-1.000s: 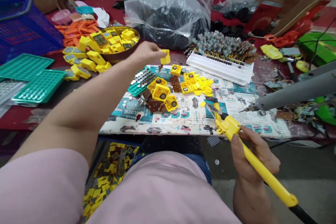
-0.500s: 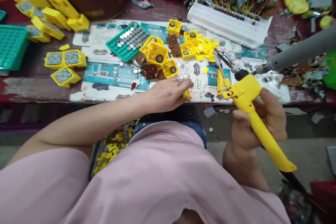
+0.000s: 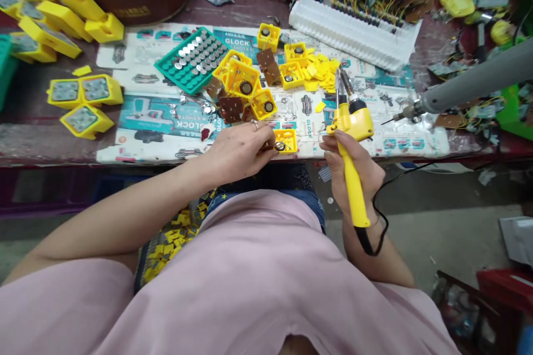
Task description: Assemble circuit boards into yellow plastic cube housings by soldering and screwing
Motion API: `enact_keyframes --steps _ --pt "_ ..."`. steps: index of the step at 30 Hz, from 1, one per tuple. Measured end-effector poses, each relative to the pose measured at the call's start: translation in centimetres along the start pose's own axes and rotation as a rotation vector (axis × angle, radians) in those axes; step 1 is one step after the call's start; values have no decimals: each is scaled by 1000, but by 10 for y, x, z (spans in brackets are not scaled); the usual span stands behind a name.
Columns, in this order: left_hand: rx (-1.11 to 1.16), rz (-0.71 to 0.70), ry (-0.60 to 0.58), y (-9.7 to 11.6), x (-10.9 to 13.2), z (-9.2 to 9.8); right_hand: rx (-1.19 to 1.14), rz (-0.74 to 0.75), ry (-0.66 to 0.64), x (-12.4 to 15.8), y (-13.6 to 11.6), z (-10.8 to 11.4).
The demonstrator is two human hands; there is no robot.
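My right hand is wrapped round the handle of a yellow soldering gun, its metal tips pointing away from me and a black cord hanging from its end. My left hand pinches at the left side of a small open yellow plastic case by the table's front edge. A round metal-rimmed part shows inside that case, beside the fingertips; what lies under the fingers is partly hidden. Just beyond, several open yellow cases with wires and round parts sit close to brown circuit boards.
A teal tray holds silver button cells. Yellow plastic pieces lie heaped behind the soldering gun. White foam carries wired parts. A grey power screwdriver reaches in from the right. Filled yellow cases stand left, near a brown tub.
The soldering gun has swung left and turned more upright in my right hand. My left hand has shifted left, uncovering the yellow case. The whole view has moved slightly.
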State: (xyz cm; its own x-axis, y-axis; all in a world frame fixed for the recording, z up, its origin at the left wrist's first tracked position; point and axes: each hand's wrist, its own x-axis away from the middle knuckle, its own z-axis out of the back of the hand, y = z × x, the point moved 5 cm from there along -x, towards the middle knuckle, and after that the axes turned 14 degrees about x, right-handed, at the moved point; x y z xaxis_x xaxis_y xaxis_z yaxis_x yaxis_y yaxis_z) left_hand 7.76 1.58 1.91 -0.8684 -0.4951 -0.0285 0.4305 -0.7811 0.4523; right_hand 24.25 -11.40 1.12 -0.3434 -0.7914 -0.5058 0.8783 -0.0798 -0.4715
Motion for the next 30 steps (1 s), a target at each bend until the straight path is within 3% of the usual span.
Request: enact_keyframes --steps 3,8,14,18,23,26,30 --pt "-21 -39 66 3 -3 7 -82 104 70 -2 0 -5" --pt "-46 -71 123 2 -6 5 -26 197 33 -11 -8 -19" --pt "267 -43 139 -1 -8 3 -71 281 -90 -10 -18 -50" --pt "415 -4 52 3 -11 7 8 271 3 -10 -17 -57" --pt "86 85 -63 4 -19 8 192 308 88 -11 -18 -52" --pt "-35 16 -141 7 -22 6 137 335 4 -7 -16 -46" --pt "-74 -1 -84 10 -22 14 7 335 -111 2 -17 -38"
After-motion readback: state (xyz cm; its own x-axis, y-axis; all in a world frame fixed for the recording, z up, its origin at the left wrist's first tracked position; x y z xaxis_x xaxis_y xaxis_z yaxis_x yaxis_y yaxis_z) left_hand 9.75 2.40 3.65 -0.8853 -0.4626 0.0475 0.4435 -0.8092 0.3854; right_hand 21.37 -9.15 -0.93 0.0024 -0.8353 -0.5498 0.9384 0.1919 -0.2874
